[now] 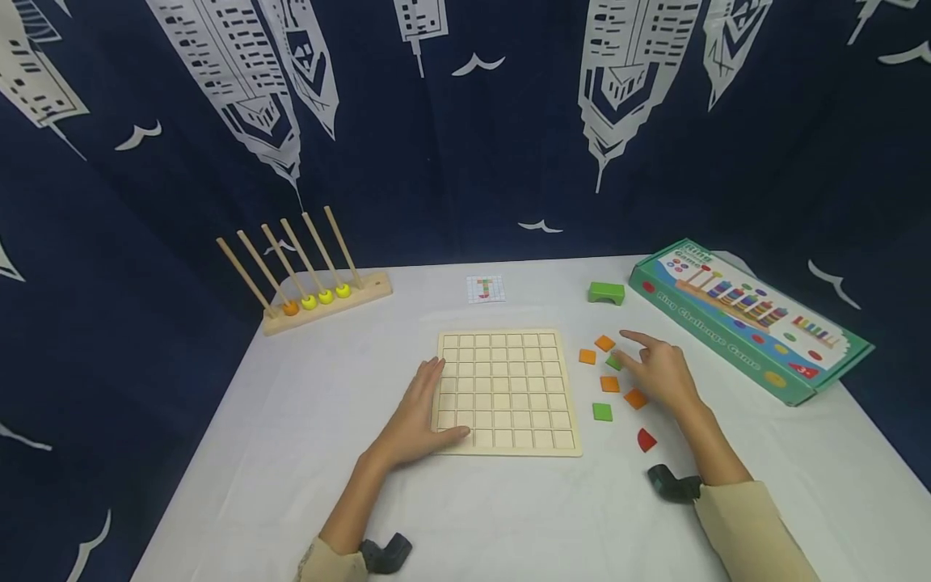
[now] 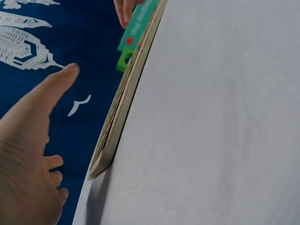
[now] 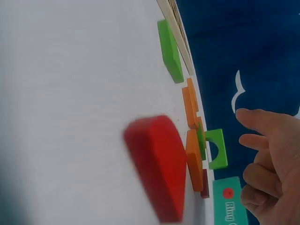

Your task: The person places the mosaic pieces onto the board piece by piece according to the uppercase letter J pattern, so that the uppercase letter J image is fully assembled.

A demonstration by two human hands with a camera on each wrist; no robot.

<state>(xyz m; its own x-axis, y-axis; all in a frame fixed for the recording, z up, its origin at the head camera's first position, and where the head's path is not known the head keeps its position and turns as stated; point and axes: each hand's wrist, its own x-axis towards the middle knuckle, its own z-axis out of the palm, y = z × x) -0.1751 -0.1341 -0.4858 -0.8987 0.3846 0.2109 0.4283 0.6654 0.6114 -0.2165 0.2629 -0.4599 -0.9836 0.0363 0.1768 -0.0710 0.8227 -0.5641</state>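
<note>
A pale wooden grid board (image 1: 507, 394) lies flat on the white table. My left hand (image 1: 418, 416) rests at its left side, fingers along the edge and thumb over the near left corner. Beyond the board's right side, my right hand (image 1: 662, 373) hovers over loose pieces, thumb and index finger spread apart with nothing seen between them. Nearest its thumb is a green square (image 1: 614, 362). Around it lie orange squares (image 1: 609, 384), another green square (image 1: 602, 412) and a red quarter-round piece (image 1: 646, 440), which looms large and blurred as a red block (image 3: 159, 164) in the right wrist view.
At the back left stands a wooden peg rack (image 1: 327, 303) with several yellow and orange beads. A small pattern card (image 1: 486, 289) lies behind the board. A green arch block (image 1: 606, 293) and a green game box (image 1: 749, 323) are at the back right.
</note>
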